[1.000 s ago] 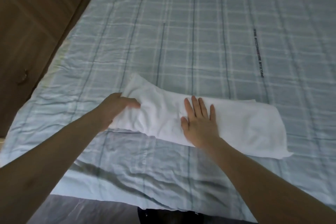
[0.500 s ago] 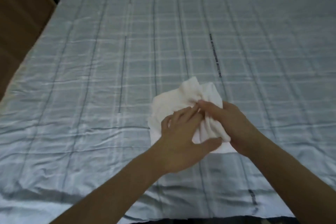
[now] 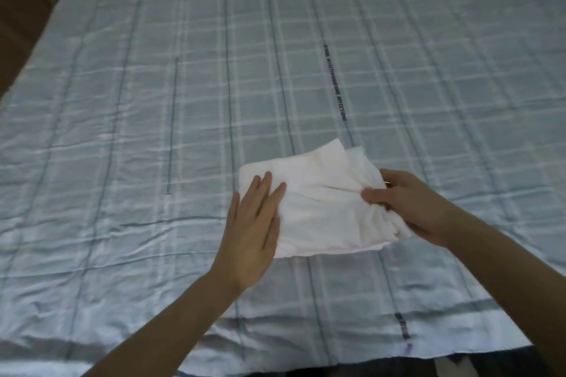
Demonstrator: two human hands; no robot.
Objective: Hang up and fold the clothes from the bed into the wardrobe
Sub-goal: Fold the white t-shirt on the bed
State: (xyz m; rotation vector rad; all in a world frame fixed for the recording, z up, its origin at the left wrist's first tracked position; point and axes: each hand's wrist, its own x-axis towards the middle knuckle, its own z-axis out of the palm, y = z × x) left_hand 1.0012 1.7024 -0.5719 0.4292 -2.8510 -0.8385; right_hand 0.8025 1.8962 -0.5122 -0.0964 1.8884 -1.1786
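One folded white garment (image 3: 318, 202) lying on a pale blue checked bedspread (image 3: 153, 101), pressed at its left edge by left hand (image 3: 254, 223) with straight flat fingers, pinched at its bunched right end by right hand (image 3: 410, 208).

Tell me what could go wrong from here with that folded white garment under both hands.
The right hand pinches only the bunched right end of the folded white cloth garment; lifting from there could let the layers fall open. The left hand lies flat on the left edge, so sliding it may drag the fold askew. The wrinkled blue checked bedsheet could also ruck beneath it.
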